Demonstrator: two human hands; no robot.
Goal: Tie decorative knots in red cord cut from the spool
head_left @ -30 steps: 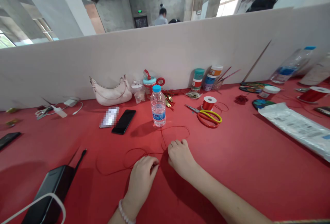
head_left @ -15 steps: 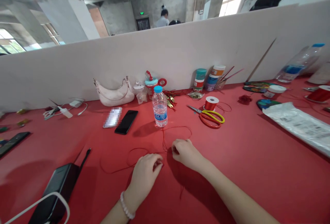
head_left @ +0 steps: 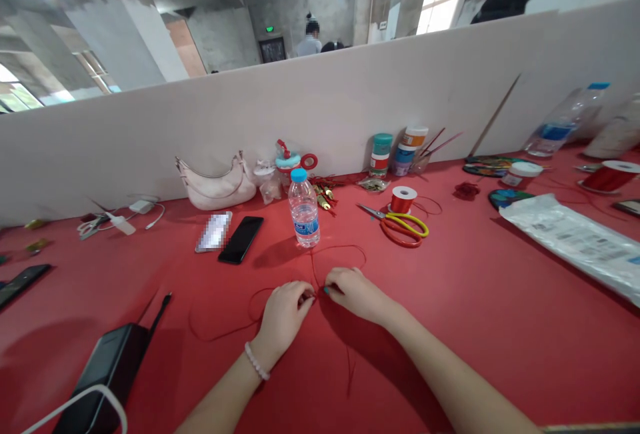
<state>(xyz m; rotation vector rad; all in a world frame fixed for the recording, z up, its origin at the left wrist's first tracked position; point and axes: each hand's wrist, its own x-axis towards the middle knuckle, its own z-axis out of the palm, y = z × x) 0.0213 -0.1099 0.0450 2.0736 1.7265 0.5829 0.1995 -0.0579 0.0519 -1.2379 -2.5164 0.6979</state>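
Thin red cord [head_left: 364, 255] loops over the red tabletop behind and to the left of my hands, and a short end hangs toward me. My left hand [head_left: 286, 311], a beaded bracelet on its wrist, pinches the cord between thumb and fingertips. Close by on the right, my right hand [head_left: 357, 293] is also closed on the cord, fingertips nearly meeting those of the left. The exact crossing of the cord between them is too small to make out. Just beyond the hands a water bottle [head_left: 305, 211] with a blue cap stands upright.
Scissors [head_left: 403, 224] lie beside a spool of red cord [head_left: 402, 199] at the right. Two phones [head_left: 241, 239] and a pale handbag [head_left: 217, 184] are left of the bottle. A black power bank [head_left: 103, 371] sits at the near left, a plastic package [head_left: 575, 241] at the right.
My left hand has moved up and slightly in, closer to the right hand. My right hand has shifted slightly left. The view has turned a little.
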